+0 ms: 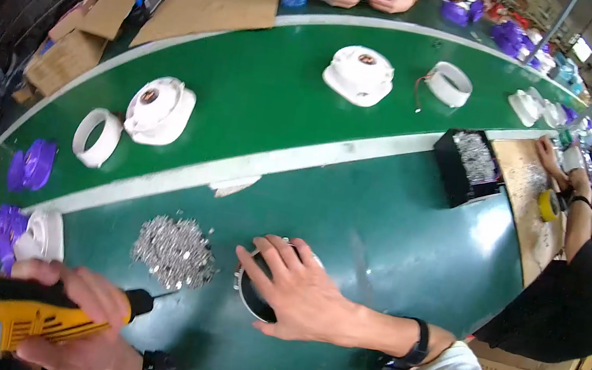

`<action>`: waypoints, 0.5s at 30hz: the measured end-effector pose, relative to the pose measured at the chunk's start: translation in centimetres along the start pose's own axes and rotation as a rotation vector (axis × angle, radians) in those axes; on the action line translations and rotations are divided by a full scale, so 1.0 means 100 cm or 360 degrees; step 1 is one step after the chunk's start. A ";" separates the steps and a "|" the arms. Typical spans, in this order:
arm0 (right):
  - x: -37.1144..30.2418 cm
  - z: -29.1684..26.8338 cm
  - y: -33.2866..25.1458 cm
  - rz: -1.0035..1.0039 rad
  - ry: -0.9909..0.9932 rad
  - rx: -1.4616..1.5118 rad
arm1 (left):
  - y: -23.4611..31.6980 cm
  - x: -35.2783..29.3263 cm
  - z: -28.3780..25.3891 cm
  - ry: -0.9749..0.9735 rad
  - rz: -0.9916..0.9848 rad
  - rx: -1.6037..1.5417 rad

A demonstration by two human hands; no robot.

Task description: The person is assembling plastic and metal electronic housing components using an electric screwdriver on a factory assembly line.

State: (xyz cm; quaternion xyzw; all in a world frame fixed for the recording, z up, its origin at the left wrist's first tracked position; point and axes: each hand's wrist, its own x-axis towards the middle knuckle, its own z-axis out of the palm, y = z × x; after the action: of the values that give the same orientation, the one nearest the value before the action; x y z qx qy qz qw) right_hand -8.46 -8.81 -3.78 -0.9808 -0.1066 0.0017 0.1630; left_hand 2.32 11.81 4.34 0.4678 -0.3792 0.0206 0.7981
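Head view: the right hand [302, 294] lies flat, fingers spread, on top of a round dark part with a pale rim [252, 303] that sits on the dark green surface [397, 232] directly in front of the person; the hand presses down on the part rather than closing around it. The left hand [77, 321] is wrapped around the grip of a yellow and black electric screwdriver [21, 306], whose dark nose and thin bit point right, toward a heap of small silver screws [173, 251] lying just left of the round part. The bit tip is near the lower edge of the heap and apart from the round part. To do the fastening step well, in my judgement, keep the palm weight centred so the part cannot rotate, keep the fingers off the rim where the bit must enter, and bring the driver upright over the screw seat before triggering; a tilted bit is likely to slip. Beyond a pale stripe, a lighter green conveyor belt [264, 95] carries white round housings [161, 109] and a white ring [97, 136]. Another person's sleeve and arm [576, 253] work at the right edge.
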 end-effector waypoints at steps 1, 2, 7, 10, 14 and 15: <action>0.002 0.004 0.000 0.0044 0.0093 -0.0057 | -0.002 0.001 -0.003 0.0008 -0.0034 -0.0030; 0.005 0.007 0.000 0.0104 0.0071 -0.0077 | -0.001 0.001 -0.007 0.0016 -0.0064 -0.0058; 0.013 0.006 0.025 -0.0044 0.0259 -0.0102 | 0.009 -0.001 0.003 -0.0021 -0.0052 -0.0120; 0.024 0.006 0.034 -0.0093 0.0301 -0.0174 | 0.020 -0.004 -0.002 -0.0010 0.0059 -0.0033; 0.047 -0.014 0.050 -0.0067 0.0299 -0.0264 | 0.027 -0.002 -0.013 0.0067 0.0080 -0.0045; 0.055 -0.022 0.057 -0.0064 0.0290 -0.0259 | 0.030 -0.001 -0.012 0.0102 0.0081 -0.0066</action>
State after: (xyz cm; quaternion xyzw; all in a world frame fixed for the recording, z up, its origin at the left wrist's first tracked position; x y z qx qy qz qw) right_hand -1.81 -13.61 -3.38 -0.9846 -0.1107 -0.0995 0.0918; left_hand 1.82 14.42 6.13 0.4403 -0.3655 0.0481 0.8187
